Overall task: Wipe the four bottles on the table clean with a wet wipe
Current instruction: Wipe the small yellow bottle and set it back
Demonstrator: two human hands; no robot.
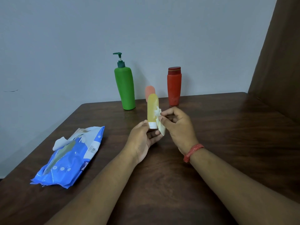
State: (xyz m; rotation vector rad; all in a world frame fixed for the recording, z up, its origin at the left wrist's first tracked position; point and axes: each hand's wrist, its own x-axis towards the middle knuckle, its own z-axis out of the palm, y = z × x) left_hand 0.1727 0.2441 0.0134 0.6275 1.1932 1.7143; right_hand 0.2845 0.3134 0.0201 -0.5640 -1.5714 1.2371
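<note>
We see the left hand (142, 135) gripping the yellow bottle (152, 109) by its cap above the desk (227, 127). The right hand (177, 124) pinches the wet wipe (158, 113) against it. Behind it, a pink bottle (149, 90) is mostly hidden.

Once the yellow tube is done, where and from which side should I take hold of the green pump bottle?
Probably grip the green pump bottle around its broad body, not the thin pump head, which looks too slender to hold firmly. Come from the front left: that side is open, while the pink tube stands close on its right. It stands upright, leaning slightly, so the left hand could wrap it sideways once free.
</note>
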